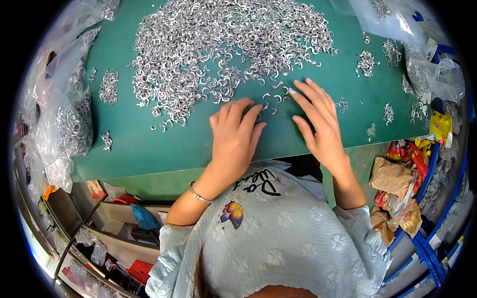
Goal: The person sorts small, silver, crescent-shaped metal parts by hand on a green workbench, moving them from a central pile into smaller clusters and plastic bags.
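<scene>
A big heap of small silver metal crescents (184, 54) covers the back and middle of the green table. A few loose metal crescents (272, 102) lie between my two hands at the heap's near edge. My left hand (234, 130) rests over the table with its fingers bent and its thumb apart from them; the index fingertip is close to the loose crescents. My right hand (320, 121) is open, fingers stretched and thumb spread, its fingertips beside the same pieces. Neither hand visibly grips anything. The undersides of the left fingers are hidden.
Small piles of metal pieces (109, 87) sit at the left, others (365, 63) at the right. Clear plastic bags of pieces (74, 121) line the left edge; another clear bag (432, 74) is at the right. Brown paper packaging (392, 177) lies by a blue rack (425, 253).
</scene>
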A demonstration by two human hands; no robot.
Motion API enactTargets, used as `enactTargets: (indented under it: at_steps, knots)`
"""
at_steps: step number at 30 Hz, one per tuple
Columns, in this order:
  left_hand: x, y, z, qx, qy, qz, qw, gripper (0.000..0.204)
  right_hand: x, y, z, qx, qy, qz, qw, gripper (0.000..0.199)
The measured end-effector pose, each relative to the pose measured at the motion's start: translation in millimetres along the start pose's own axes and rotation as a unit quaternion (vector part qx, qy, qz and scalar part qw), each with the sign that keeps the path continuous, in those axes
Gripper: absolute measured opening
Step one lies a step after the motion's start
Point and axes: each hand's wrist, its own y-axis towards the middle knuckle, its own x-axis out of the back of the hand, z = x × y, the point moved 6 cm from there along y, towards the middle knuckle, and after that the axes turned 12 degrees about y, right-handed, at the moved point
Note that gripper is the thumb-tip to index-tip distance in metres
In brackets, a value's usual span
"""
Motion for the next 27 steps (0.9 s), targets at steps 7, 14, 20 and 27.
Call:
enactTargets:
  at_steps: [7,14,20,27]
  knots:
    - [-11.2,-0.5,2.8,0.017,0.001,-0.003,1.000,0.036,-9.9,7.7,18.8,0.056,-0.036,-0.063,0.996,0.033]
    - [6.5,-3.6,4.2,0.044,-0.003,0.000,0.999,0.037,-31.5,19.9,18.7,0.093,-0.051,-0.080,0.991,0.015]
    - [-2.5,1.7,1.2,0.010,-0.007,0.007,1.000,0.037,90.9,15.0,-46.7,-0.033,-0.276,-0.235,0.932,0.009]
    - [-25.6,10.5,-19.6,-0.087,0.058,0.070,0.992,0.044,99.1,16.0,-58.3,-0.026,-0.206,-0.245,0.947,0.017]
